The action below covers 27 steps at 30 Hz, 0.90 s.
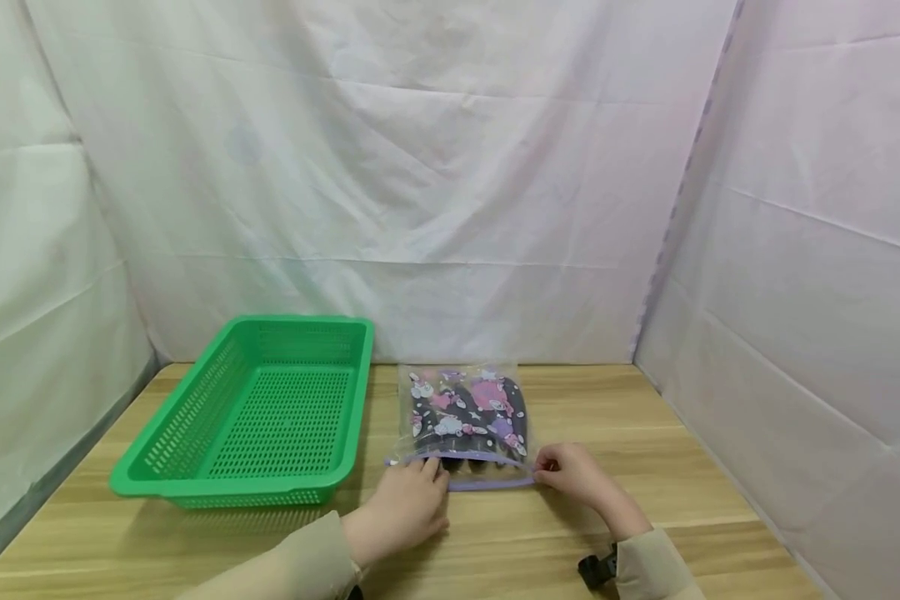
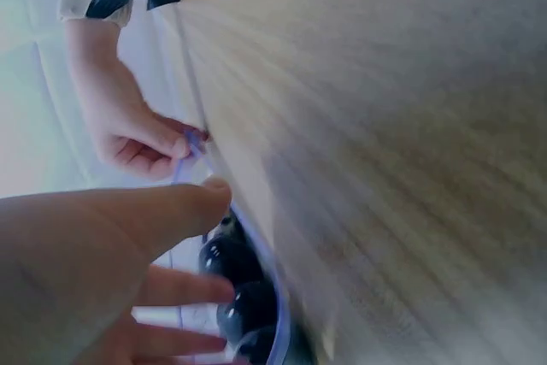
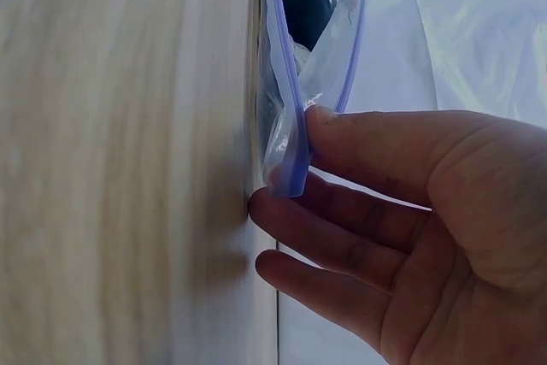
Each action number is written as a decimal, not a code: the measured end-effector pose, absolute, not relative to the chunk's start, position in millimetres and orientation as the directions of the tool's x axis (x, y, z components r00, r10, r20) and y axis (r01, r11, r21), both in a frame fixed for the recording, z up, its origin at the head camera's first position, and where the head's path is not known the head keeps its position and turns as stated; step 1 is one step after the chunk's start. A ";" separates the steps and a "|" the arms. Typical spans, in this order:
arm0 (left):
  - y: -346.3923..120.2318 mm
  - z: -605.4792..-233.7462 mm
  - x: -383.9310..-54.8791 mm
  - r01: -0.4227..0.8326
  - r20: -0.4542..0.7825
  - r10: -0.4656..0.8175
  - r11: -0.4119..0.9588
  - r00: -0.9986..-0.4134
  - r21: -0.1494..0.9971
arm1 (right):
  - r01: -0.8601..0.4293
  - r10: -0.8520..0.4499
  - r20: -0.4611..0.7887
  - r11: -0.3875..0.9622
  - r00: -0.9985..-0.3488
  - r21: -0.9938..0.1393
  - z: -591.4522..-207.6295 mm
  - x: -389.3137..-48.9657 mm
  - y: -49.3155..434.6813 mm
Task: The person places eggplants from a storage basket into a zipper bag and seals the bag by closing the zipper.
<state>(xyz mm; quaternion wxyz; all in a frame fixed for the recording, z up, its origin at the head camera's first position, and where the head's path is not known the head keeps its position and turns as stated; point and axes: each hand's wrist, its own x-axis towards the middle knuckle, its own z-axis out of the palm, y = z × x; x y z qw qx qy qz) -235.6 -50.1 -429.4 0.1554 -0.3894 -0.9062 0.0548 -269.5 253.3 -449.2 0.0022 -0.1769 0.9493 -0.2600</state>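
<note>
A clear zip bag (image 1: pixel 450 427) with pink, purple and white cartoon prints lies flat on the table, its purple-edged mouth facing me and gaping. Dark, glossy rounded things (image 2: pixel 248 307) show inside the mouth. My left hand (image 1: pixel 408 510) is at the left part of the opening, fingertips at the upper purple edge. In the left wrist view its fingers are extended beside the dark things, thumb apart from them. With thumb and index finger, my right hand (image 1: pixel 572 475) pinches the right corner of the bag's mouth, the purple strip (image 3: pixel 295 179) showing between them.
A green plastic basket (image 1: pixel 356 417) with perforated sides and floor stands left of the bag on the wood-grain table (image 1: pixel 630 408). White cloth (image 1: pixel 435 183) hangs behind the table and on both sides. A black strap mount (image 1: pixel 594 571) is at the right wrist.
</note>
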 end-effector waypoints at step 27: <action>-95.9 -428.6 -243.4 0.729 0.516 0.616 0.685 -0.595 0.022 | -0.300 -0.302 0.078 0.817 -0.950 -0.493 -446.8 -270.1 256.2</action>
